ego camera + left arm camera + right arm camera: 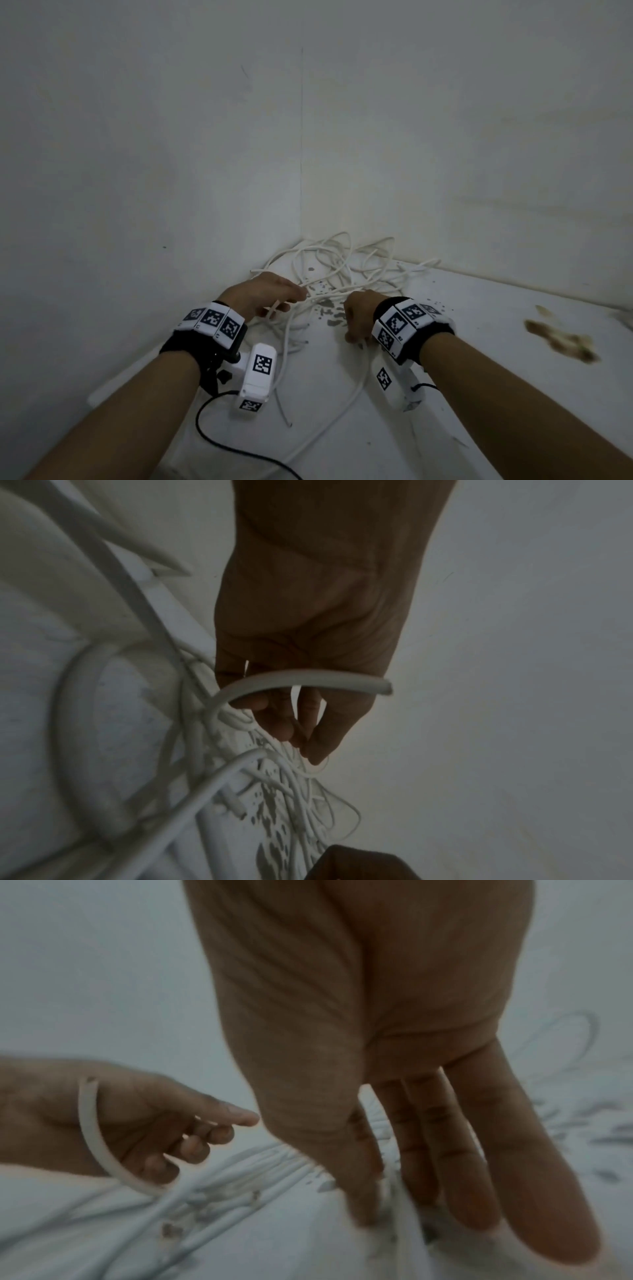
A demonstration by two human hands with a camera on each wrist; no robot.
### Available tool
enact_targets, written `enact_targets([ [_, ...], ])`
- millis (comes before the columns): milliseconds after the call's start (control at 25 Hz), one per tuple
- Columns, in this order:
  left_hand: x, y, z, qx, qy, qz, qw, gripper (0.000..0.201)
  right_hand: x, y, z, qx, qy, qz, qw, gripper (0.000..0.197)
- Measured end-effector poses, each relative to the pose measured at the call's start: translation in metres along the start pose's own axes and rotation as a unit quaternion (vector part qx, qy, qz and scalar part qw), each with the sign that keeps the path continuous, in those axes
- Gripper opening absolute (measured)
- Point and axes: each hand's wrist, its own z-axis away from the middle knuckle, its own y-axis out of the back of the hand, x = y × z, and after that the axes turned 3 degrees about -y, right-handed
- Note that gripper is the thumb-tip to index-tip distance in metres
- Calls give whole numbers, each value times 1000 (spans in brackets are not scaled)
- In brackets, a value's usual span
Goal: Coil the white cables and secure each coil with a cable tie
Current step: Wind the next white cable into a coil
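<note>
Both forearms reach toward the cable tangle point(337, 267): left hand point(263, 296) grips one cable end; right hand point(358, 317), fingers straight, presses a strand, which may snag.

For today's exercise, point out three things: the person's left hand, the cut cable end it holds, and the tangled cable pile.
left hand point(265, 296), head view, back of hand.
cable end point(383, 687), left wrist view, cut tip.
cable pile point(337, 265), head view, loops in corner.
</note>
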Motion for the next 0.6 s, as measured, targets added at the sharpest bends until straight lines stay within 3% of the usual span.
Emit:
enact_targets([
  [160, -10, -12, -7, 2, -7, -45, 999, 9, 6, 4, -7, 27, -29, -129, 991, 23],
  [320, 0, -23, -16, -4, -51, -102, 993, 12, 27, 55, -1, 79, -45, -291, 952, 4],
  [480, 24, -32, -29, -37, -70, -199, 977, 17, 41, 120, 25, 203, -67, -311, 926, 26],
  [600, 45, -44, -40, -37, -94, -271, 957, 49, 36, 154, 51, 274, -49, -223, 934, 48],
])
